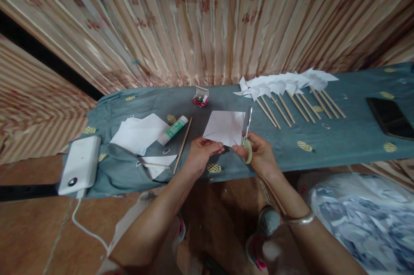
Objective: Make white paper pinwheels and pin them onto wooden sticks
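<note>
A square sheet of white paper (224, 126) is held over the cloth, with short slits showing near its two lower corners. My left hand (203, 152) pinches its lower left edge between thumb and fingers. My right hand (257, 154) grips a pair of scissors (247, 150) with pale green handles, blades pointing up beside the paper's right edge. That hand's thumb also touches the lower right corner of the sheet. Left of my left hand lie a thin wooden stick (183, 145), a glue stick (174, 130) with a green label, and a pencil-like stick (156, 165) on a paper piece.
Paper pinwheels (284, 85) on wooden sticks lie in a row at the back right. A small red box (200, 97) of metal pins stands behind. White sheets (139, 132), a corded white device (79, 165) and a phone (390, 117) rest on the cloth; a plastic bag (365, 219) sits below.
</note>
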Motion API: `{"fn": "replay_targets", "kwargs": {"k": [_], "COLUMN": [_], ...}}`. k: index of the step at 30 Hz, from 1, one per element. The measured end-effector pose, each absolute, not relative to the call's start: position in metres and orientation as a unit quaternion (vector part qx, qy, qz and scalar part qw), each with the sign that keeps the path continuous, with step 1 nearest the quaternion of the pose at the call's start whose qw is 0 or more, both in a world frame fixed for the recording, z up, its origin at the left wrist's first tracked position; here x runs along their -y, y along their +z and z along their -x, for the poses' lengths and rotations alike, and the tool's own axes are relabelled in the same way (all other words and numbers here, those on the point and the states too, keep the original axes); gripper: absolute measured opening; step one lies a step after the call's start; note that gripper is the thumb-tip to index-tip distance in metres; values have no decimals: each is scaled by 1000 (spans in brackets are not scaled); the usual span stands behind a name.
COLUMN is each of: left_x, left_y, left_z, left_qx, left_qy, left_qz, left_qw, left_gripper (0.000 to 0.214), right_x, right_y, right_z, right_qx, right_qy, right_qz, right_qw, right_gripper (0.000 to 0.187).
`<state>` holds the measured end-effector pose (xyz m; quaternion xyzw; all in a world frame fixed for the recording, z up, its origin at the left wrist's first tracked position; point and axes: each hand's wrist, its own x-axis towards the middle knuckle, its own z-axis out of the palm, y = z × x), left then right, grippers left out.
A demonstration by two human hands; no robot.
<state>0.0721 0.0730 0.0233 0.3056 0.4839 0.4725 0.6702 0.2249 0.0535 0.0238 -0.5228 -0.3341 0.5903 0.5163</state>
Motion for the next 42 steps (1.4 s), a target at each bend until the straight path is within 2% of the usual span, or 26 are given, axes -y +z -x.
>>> {"fn": "replay_targets", "kwargs": {"k": [9,28,36,39,42], "left_x": [-75,-83,-64,-64,-68], "left_y": [27,29,27,27,27], "left_z": [-67,-54,-85,-90,-87], "left_qx": [-471,-448,-390,-392,-404], "left_qy": [496,533,491,502,532], "left_qz": [-277,-244,-173,-174,-152], "left_qw": [675,675,760,751,728], "left_gripper": [19,33,31,29,37], "right_x": [-55,-55,-53,-51,-49], "right_y": [15,29,19,15,14], "right_z": [-227,-227,-215,-209,-207], "right_qx": [358,340,356,368,380], "right_qy": [566,553,559,562,565], "right_qz": [528,549,508,502,499], "right_qw": [523,526,550,545,536], "right_gripper": [41,46,42,41,43]}}
